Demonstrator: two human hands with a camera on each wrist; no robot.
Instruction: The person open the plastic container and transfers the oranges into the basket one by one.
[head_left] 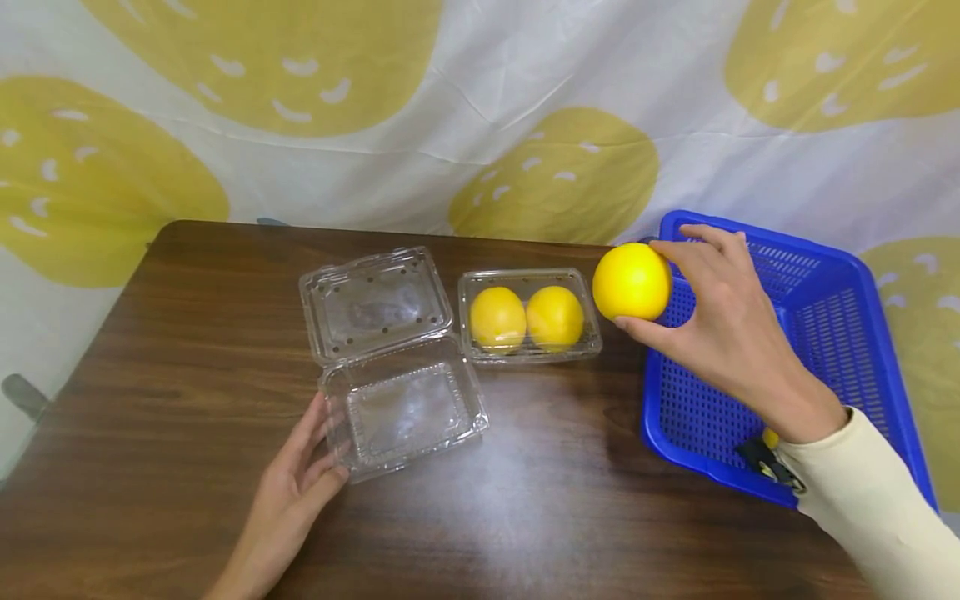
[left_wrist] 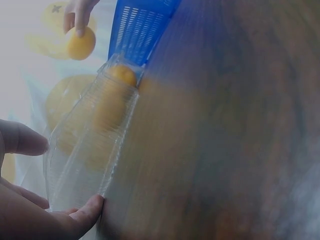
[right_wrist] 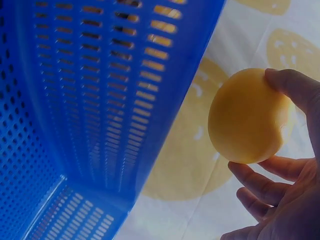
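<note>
My right hand [head_left: 723, 312] pinches a smooth yellow orange [head_left: 632, 282] between thumb and fingers, up over the left rim of a blue basket [head_left: 652, 408]. In the right wrist view this orange [right_wrist: 247, 117] is beside the basket's outer wall. My left hand [head_left: 296, 492] grips the left side of an open, clear plastic clamshell box [head_left: 408, 408], thumb at its front corner. The lid [head_left: 375, 304] of that box lies folded back toward the wall. Just right of it, a second clear box [head_left: 528, 354] holds two oranges [head_left: 498, 319] side by side.
The boxes and basket are on a brown wooden table [head_left: 165, 392]. A white cloth [head_left: 517, 50] printed with big yellow fruit hangs behind. Low in the basket, a bit of yellow [head_left: 770, 437] shows beside my right wrist, mostly hidden.
</note>
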